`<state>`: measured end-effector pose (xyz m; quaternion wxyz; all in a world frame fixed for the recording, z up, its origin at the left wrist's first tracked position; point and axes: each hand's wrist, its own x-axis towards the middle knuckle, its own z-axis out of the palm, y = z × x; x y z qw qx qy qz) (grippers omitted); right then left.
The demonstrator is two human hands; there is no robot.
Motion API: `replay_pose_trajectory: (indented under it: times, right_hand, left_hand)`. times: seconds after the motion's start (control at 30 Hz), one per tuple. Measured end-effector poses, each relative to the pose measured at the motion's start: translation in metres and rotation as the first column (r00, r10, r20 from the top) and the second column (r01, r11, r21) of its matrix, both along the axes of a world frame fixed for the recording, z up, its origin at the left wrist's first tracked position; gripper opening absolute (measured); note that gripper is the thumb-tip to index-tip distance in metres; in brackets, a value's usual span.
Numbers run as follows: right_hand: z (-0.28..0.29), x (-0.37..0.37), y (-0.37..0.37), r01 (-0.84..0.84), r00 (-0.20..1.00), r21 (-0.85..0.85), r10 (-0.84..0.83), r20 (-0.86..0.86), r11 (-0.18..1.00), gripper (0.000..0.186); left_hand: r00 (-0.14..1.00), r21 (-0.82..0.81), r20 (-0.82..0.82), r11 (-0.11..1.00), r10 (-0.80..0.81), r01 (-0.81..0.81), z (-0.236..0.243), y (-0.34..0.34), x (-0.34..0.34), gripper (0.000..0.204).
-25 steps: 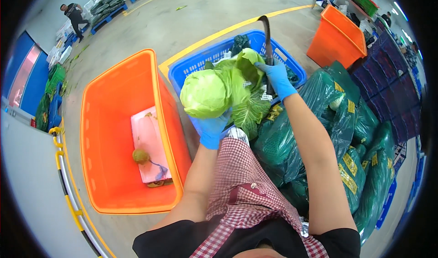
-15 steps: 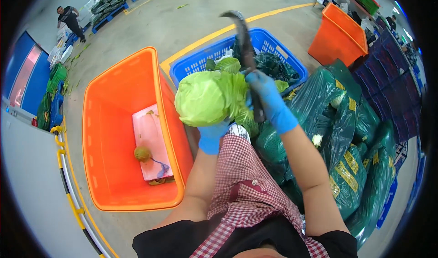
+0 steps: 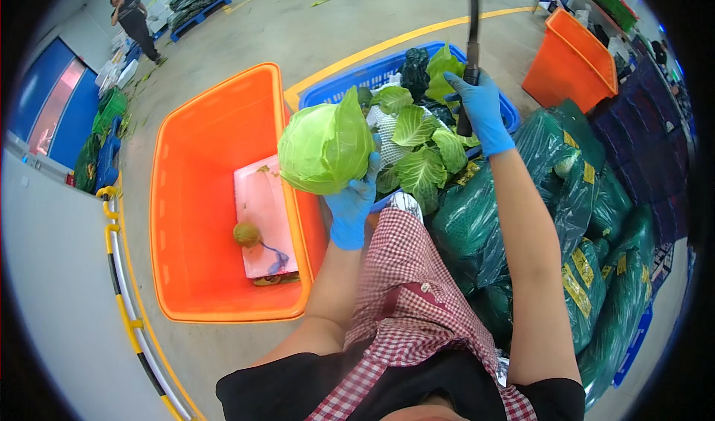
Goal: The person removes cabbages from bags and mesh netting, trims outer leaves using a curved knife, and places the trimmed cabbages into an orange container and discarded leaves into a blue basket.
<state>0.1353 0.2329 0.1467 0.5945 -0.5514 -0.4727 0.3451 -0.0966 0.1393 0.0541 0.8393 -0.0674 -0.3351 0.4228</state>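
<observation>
The grey floor (image 3: 372, 11) carries two orange bins (image 3: 201, 168) and a blue crate (image 3: 339, 87).

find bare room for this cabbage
Bare floor lies past the yellow line, beyond the blue crate; a smaller patch lies between the near orange tub and striped rail. Cabbage leaves crowd the crate; green plastic bags crowd its right.

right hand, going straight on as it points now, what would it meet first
Probably the light green cabbage leaf by its fingertips, though depth is unclear and the right hand might pass above it.
</observation>
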Motion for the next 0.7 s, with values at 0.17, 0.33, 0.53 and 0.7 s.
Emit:
replay_pose_trajectory:
  times: [0.17,0.33,0.53,0.7]
  right_hand:
    - [-0.038,0.012,-0.014,-0.075,0.975,-0.114,0.097,0.201,0.991,0.029]
    - [-0.068,0.05,-0.118,-0.08,0.997,-0.411,0.082,-0.013,0.908,0.024]
    - [-0.122,0.096,-0.192,0.137,0.99,-0.366,-0.133,0.036,0.921,0.022]
    - [-0.106,0.112,-0.219,0.182,0.967,-0.546,-0.25,-0.052,0.818,0.019]
  left_hand:
    - [0.523,0.164,-0.63,0.757,0.574,-0.632,0.033,-0.014,-0.069,0.07]
    - [0.095,0.189,-0.881,0.529,0.463,-0.827,0.031,-0.053,-0.206,0.081]
    - [0.042,-0.115,-0.992,0.717,-0.12,-0.687,-0.081,-0.092,-0.259,0.074]
    - [-0.068,-0.189,-0.941,0.683,-0.331,-0.706,-0.129,-0.103,-0.193,0.067]
